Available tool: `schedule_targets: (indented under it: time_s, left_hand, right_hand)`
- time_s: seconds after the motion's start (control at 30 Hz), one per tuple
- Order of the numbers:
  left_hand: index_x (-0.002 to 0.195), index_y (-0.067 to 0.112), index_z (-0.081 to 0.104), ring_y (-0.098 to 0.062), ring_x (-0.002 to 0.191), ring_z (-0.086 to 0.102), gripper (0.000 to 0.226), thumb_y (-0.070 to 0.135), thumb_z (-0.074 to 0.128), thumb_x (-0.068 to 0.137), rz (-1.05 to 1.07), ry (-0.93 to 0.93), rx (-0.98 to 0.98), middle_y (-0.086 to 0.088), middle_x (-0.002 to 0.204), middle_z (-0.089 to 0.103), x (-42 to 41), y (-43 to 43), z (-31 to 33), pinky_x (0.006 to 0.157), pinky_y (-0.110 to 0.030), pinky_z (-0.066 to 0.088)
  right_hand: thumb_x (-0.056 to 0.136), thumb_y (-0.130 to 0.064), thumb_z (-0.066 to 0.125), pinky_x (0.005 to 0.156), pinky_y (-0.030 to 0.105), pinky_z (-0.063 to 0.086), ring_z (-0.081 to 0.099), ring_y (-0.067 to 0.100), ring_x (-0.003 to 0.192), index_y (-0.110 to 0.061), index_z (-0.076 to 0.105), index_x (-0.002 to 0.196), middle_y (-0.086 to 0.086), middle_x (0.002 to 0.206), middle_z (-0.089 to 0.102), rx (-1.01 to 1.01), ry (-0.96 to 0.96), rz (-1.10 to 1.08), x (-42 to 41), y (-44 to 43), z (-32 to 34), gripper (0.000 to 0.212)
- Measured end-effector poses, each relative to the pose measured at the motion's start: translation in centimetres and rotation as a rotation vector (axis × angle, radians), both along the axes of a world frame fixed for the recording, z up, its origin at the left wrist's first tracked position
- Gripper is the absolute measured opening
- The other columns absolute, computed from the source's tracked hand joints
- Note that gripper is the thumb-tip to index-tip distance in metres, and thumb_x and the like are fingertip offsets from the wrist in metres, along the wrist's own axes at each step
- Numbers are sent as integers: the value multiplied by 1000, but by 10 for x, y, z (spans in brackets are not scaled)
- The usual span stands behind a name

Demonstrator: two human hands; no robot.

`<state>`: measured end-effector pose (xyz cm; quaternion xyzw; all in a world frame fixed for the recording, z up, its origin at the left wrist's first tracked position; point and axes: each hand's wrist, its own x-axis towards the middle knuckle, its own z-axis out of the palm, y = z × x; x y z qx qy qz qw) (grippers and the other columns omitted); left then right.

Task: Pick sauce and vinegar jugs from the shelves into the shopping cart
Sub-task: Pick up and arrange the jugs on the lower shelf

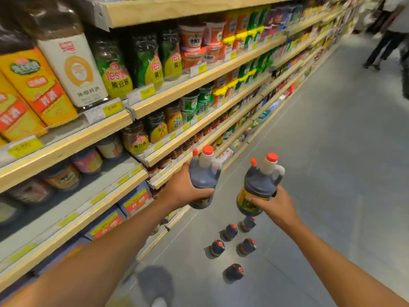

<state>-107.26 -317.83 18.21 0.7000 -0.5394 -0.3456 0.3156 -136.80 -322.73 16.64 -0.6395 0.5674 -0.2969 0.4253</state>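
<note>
I hold two dark sauce jugs with red caps and white necks in front of me over the aisle floor. My left hand [184,189] grips the left jug [204,173] round its body. My right hand [273,206] grips the right jug [259,187] low on its yellow-green label. Both jugs are upright, slightly tilted. Several more dark jugs [232,231] stand on the grey floor below my hands. No shopping cart is in view.
Wooden-edged shelves [168,98] full of sauce bottles, jars and boxes run along the left into the distance. The grey aisle floor [332,151] opens to the right. A person's legs [385,47] stand at the far upper right.
</note>
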Motion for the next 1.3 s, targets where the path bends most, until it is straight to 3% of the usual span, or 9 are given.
schedule_targets:
  time_s: [0.27, 0.43, 0.63, 0.7, 0.8, 0.87, 1.07, 1.17, 1.3]
  left_hand:
    - [124, 43, 43, -4, 103, 63, 85, 70, 83, 54, 291, -45, -65, 20, 117, 62, 17, 100, 26, 86, -36, 57]
    - [119, 43, 42, -4, 102, 62, 75, 60, 85, 60, 500, -65, -102, 21, 117, 61, 38, 181, 33, 83, -32, 55]
    - [94, 45, 46, 15, 78, 60, 50, 33, 89, 72, 724, -88, -98, 23, 92, 61, 67, 286, 39, 65, -12, 48]
    - [103, 45, 47, 5, 86, 63, 56, 44, 89, 66, 794, -92, -84, 19, 99, 64, 78, 320, 38, 70, -22, 54]
    - [120, 40, 47, -5, 95, 64, 77, 59, 86, 57, 899, -73, -76, 19, 110, 64, 96, 370, 34, 74, -31, 55]
    - [120, 40, 49, -8, 99, 67, 76, 58, 86, 57, 938, -66, -88, 17, 111, 67, 108, 402, 32, 79, -36, 57]
    - [111, 43, 50, 5, 90, 66, 64, 49, 89, 60, 1044, -25, -86, 25, 100, 69, 142, 486, 25, 79, -34, 60]
    - [99, 46, 46, 20, 81, 60, 53, 31, 90, 71, 1033, -15, -98, 33, 85, 67, 154, 513, 26, 66, -12, 50]
    - [122, 36, 46, 0, 95, 63, 79, 51, 91, 59, 1059, -21, -104, 17, 109, 65, 173, 543, 13, 71, -22, 50]
  right_hand:
    - [71, -23, 91, 68, 14, 51, 65, -9, 89, -40, 61, 107, -25, 102, 68, -30, -89, 309, 58, 1, 24, 50]
    - [57, -55, 92, 76, 25, 55, 68, -5, 95, -33, 66, 119, -21, 104, 74, -35, -100, 534, 112, 29, 25, 71]
    - [69, -35, 92, 74, 20, 56, 68, -10, 87, -32, 65, 114, -21, 98, 75, -44, -76, 759, 187, 87, 36, 52]
    - [74, -19, 90, 71, 15, 55, 68, -13, 81, -34, 66, 103, -26, 86, 74, -47, -75, 821, 212, 109, 39, 40]
    - [72, -25, 92, 75, 26, 57, 71, -4, 87, -35, 69, 104, -21, 94, 76, -45, -67, 880, 251, 144, 37, 41]
    - [71, -29, 92, 66, 21, 54, 71, -3, 79, -33, 71, 105, -18, 92, 76, -18, -76, 912, 275, 168, 36, 41]
    - [70, -35, 91, 80, 32, 58, 73, 4, 93, -27, 71, 113, -15, 103, 77, 76, -90, 979, 339, 245, 40, 48]
    - [69, -35, 91, 80, 33, 60, 74, 7, 94, -23, 72, 114, -10, 104, 78, 112, -106, 982, 363, 275, 37, 50]
    - [75, -30, 89, 81, 31, 61, 74, 10, 97, -23, 71, 115, -7, 107, 78, 151, -105, 991, 385, 301, 33, 45]
